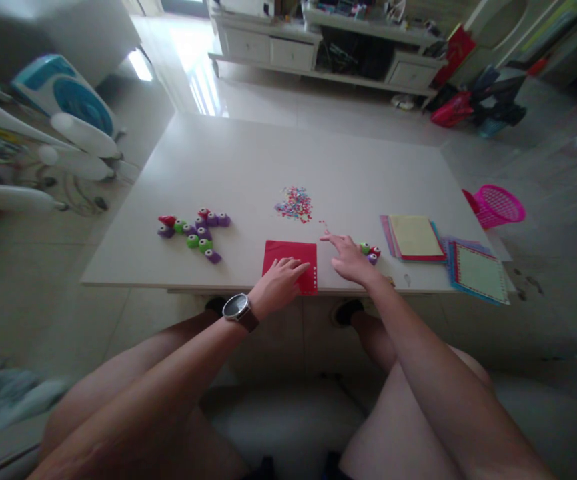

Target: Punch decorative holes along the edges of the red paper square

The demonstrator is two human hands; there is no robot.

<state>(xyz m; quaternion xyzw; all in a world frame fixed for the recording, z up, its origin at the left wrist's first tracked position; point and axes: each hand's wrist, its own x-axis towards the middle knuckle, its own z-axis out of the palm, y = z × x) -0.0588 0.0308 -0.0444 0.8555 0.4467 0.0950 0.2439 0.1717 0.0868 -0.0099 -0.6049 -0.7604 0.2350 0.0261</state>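
Observation:
A red sheet of paper (275, 252) lies at the table's front edge, with a column of small white shapes down its right side. My left hand (284, 279), a watch on its wrist, rests on the sheet with fingers stretched out. Just right of the sheet, my right hand (348, 259) is low over the table, index finger extended and nothing visible in it. Its fingertip is close to a few tiny red pieces (322, 223). Beyond the sheet is a pile of tiny multicoloured pieces (295, 204). Whether the right fingertip touches the table is unclear.
Several small purple, green and red plastic pieces with eye-like spots (199, 233) stand at left; more (372, 252) sit beside my right hand. Coloured paper stacks (412, 237) and bordered sheets (481, 272) lie at right. A pink basket (499, 205) stands beyond the white table (248, 153).

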